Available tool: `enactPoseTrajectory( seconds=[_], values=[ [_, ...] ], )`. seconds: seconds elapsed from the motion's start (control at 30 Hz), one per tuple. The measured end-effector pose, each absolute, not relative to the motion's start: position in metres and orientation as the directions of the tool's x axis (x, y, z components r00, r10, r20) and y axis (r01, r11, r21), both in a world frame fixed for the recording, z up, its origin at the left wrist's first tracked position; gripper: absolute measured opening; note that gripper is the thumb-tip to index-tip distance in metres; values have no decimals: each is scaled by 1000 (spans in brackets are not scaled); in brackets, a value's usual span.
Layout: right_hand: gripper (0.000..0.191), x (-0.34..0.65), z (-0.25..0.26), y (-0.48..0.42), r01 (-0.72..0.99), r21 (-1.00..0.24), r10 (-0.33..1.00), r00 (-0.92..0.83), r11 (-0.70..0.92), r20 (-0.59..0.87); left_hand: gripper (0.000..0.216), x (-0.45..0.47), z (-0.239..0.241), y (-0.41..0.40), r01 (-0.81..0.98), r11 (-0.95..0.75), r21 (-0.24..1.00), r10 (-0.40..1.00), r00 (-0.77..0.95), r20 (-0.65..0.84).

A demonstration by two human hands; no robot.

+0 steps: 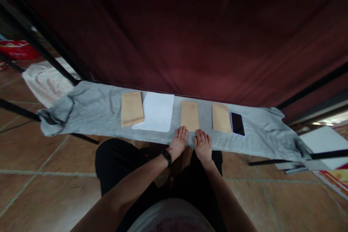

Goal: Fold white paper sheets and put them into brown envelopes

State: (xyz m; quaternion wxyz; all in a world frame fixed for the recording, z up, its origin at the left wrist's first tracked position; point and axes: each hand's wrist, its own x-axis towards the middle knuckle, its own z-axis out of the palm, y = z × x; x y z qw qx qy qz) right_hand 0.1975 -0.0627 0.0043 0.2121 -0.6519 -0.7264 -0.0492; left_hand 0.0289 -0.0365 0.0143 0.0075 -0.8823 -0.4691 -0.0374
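Note:
Both hands lie palm down at the front edge of a narrow bench covered with grey cloth. My left hand, below a dark wristband, has its fingertips at the lower left corner of a tan paper envelope. My right hand rests flat by the same envelope's lower right corner, fingers stretched out. Left of it lies white paper, partly under a stack of tan envelopes. To the right are another tan envelope and a phone with a dark screen.
A dark red curtain hangs right behind the bench. Black metal bars flank it. A striped cloth lies at the left, with a red object beyond. White boards stand at the right above the tiled floor.

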Motion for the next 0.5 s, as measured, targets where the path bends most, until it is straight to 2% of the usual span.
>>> enactPoseTrajectory(
  seconds=[0.2,0.4,0.5],
  values=[
    [48,193,5,-57,972,-206,920,-27,116,391,96,19,12,-40,836,-544,76,838,537,95],
    [45,172,11,-49,937,-221,918,-181,270,354,95,15,19,-41,832,-546,96,838,542,67],
    [45,170,7,-49,935,-223,909,-179,276,378,91,14,23,-41,840,-528,125,848,528,37]
  ],
)
